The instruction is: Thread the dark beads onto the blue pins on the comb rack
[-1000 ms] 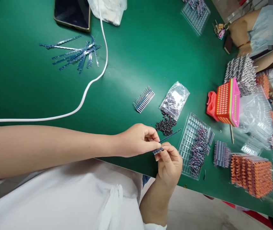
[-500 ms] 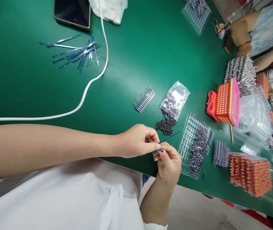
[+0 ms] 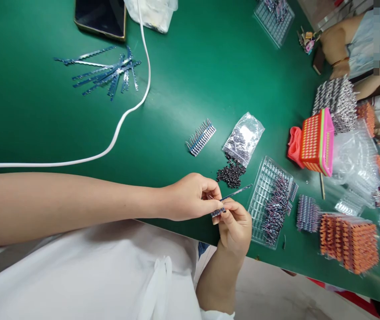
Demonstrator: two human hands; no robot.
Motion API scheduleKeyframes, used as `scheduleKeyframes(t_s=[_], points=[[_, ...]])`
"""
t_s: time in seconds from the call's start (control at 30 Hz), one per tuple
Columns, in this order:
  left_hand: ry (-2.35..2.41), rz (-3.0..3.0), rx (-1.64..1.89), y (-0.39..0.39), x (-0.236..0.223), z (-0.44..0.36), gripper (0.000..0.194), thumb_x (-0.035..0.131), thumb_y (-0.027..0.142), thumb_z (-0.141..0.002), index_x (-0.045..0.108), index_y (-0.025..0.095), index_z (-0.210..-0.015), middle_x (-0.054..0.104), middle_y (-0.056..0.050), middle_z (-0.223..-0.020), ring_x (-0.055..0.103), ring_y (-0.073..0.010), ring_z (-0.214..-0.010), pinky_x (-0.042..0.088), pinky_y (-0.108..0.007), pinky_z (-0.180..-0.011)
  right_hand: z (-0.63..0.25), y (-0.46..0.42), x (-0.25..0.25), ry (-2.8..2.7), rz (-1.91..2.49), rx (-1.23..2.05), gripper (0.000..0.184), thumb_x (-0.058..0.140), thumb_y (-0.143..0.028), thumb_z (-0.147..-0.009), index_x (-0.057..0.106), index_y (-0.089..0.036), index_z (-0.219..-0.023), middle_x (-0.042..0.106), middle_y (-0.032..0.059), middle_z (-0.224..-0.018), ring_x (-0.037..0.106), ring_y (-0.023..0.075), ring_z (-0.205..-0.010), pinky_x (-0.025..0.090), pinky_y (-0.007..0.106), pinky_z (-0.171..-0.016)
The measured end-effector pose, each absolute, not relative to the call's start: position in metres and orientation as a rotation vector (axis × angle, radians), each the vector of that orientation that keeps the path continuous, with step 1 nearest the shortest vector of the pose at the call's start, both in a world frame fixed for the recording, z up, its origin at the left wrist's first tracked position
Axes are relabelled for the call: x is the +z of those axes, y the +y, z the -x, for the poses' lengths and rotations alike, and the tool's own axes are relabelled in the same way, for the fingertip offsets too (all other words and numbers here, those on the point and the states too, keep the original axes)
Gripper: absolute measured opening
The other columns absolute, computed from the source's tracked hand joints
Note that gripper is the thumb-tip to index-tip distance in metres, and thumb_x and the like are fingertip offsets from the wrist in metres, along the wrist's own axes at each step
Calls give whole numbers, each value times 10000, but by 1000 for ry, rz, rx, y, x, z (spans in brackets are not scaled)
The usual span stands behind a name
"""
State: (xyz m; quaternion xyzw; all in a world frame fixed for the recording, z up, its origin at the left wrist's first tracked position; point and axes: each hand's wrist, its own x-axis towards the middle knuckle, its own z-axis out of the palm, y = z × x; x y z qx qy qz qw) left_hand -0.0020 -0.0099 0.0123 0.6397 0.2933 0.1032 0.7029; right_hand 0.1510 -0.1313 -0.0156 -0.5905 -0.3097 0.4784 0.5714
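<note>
My left hand [image 3: 194, 198] reaches in from the left, its thumb and fingers closed on a short row of small parts with thin wire legs [image 3: 218, 212]. A narrow blue strip [image 3: 239, 192] sticks out from between the hands. My right hand [image 3: 236, 226] is closed in a pinch at the right end of that row; a tiny dark piece shows by its fingertips, too small to name. Just beyond lies a pile of shiny black beads [image 3: 231, 176], beside a clear bag [image 3: 244, 138] holding more. A similar row of wire-legged parts [image 3: 201, 138] rests on the table.
Right of my hands is a clear plastic tray [image 3: 258, 209] with a heap of wired parts. Farther right stand orange stacks [image 3: 350, 242] and an orange-and-pink basket [image 3: 313, 141]. Notched blue strips [image 3: 106, 75], a white cable [image 3: 119, 129] and a phone [image 3: 100, 18] lie left. Other people sit right.
My fingers shift only slightly on the row of parts. The protruding blue strip has tilted a little and its face catches more light.
</note>
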Motion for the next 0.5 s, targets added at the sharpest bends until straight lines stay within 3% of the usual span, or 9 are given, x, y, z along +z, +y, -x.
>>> scheduleKeyframes(t_s=[0.5], points=[[604,-1490,211,-10,10,2,167,578,280,-802,659,157,-723,681,-16,-716,575,-143,-695,410,-226,-610,-152,-132,-16,-708,1288,1180,47,774,-261,-781,751,-223,-793,622,-17,-702,587,88,-491,480,201,-406]])
